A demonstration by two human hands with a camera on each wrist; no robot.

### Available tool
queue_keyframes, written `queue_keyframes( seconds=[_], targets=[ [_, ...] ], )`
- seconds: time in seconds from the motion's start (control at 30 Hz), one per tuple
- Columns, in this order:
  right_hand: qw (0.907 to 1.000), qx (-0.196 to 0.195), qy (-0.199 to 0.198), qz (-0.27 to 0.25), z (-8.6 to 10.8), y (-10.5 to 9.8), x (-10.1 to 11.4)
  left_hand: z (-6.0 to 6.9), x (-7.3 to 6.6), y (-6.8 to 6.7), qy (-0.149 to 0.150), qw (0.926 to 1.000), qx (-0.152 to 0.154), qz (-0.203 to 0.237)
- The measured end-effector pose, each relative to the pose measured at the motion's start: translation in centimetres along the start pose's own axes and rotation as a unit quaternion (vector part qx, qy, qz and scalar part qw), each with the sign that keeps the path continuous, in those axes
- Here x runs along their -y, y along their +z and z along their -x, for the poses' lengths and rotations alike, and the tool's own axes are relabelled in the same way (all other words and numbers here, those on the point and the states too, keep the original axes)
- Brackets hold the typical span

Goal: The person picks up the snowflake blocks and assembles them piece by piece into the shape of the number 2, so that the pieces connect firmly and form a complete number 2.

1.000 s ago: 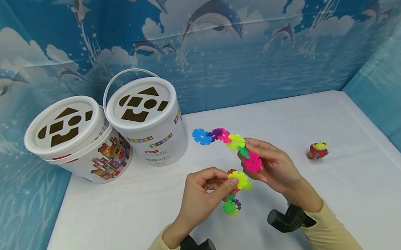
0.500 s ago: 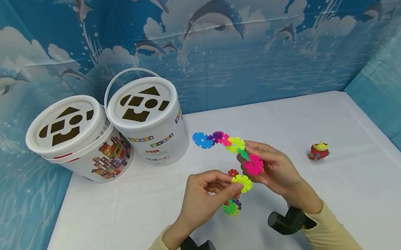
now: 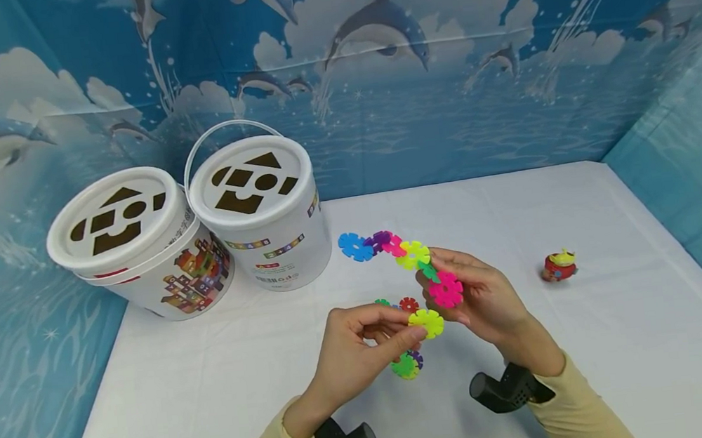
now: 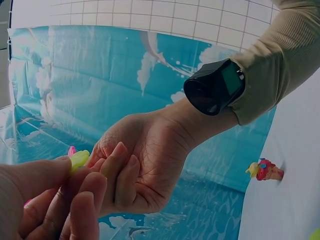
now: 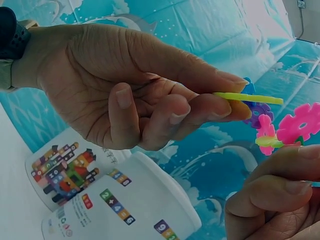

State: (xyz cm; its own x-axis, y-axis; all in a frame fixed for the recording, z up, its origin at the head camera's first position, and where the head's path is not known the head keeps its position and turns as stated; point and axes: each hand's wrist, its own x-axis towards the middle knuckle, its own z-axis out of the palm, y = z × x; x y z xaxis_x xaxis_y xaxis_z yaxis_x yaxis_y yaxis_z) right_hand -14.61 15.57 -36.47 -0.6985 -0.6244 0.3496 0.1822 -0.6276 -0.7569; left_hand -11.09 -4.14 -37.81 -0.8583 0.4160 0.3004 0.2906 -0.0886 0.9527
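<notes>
- Both hands are raised over the white table (image 3: 226, 372), well in from its left and right edges, each one pinching something.
- Left hand (image 3: 363, 345): thumb and forefinger pinch a single yellow disc (image 3: 427, 324) with a notched rim; the right wrist view shows it edge-on between them, the other fingers curled in.
- Right hand (image 3: 485, 294): thumb and fingers pinch a chain of discs (image 3: 413, 254) near its pink end, up off the table.
- From that end the chain runs pink, green, yellow, pink, purple and blue, its blue end toward the table's far edge.
- Yellow disc and chain are near each other but apart.
- More discs show past the left hand: a red disc (image 3: 408, 304) above its fingers, a green disc (image 3: 404, 366) below. The hand hides whether these are joined.
- Two white buckets stand touching at the table's far left corner: a picture-printed bucket (image 3: 142, 288) by the left edge, and a handled bucket (image 3: 309, 244) beside it.
- One red and yellow toy (image 3: 560, 266) sits between the right hand and the table's right edge.
- Dolphin-print cloth (image 3: 382, 145) hangs behind the far edge.
</notes>
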Motion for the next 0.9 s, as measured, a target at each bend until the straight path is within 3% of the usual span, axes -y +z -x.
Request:
queue_keyframes(
  seconds=[0.6,0.9],
  targets=[
    [0.9980,-0.047,0.030,0.029,0.09,0.12,-0.04,0.03,-0.09,0.00,-0.020,0.9998,0.007,-0.001],
    [0.9867,-0.103,0.029,0.122,-0.01,0.26,-0.47,-0.07,0.14,-0.06,-0.031,0.9989,0.009,0.035]
  ],
)
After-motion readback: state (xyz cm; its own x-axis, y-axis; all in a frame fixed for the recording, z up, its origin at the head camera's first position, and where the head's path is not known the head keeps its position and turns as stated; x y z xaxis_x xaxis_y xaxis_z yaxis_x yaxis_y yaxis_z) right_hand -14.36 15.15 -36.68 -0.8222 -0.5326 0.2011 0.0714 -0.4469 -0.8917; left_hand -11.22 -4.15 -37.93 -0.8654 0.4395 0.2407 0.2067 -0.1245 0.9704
